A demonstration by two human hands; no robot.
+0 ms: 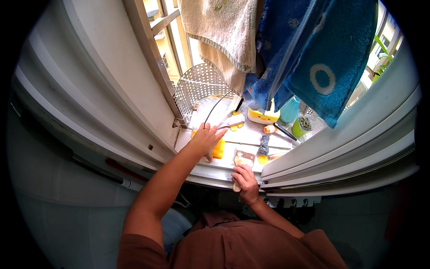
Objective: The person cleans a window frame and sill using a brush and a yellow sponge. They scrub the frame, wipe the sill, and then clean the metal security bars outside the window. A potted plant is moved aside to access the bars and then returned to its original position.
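Observation:
A flat brush (pixel 244 158) with a wooden handle is in my right hand (pixel 247 181), at the inner edge of the window sill. The handle's end sticks out below my fingers, and the broad head points away from me. My left hand (pixel 206 139) lies over a yellow object (pixel 219 149) on the sill, with its fingers spread. Yellow shows on both sides of that hand, which hides the middle; whether it grips the object I cannot tell. Just beyond those fingers are a white-headed scrub brush (pixel 235 119) and a thin dark cable (pixel 215 108).
Towels (pixel 319 64) hang low over the far sill. Beneath them stand a yellow-and-white duck-faced container (pixel 263 116), a blue bottle (pixel 289 110) and a green pot (pixel 301 126). A grey scourer brush (pixel 264 144) and a black-handled tool (pixel 285 132) lie right. Window frames (pixel 339 158) flank both sides.

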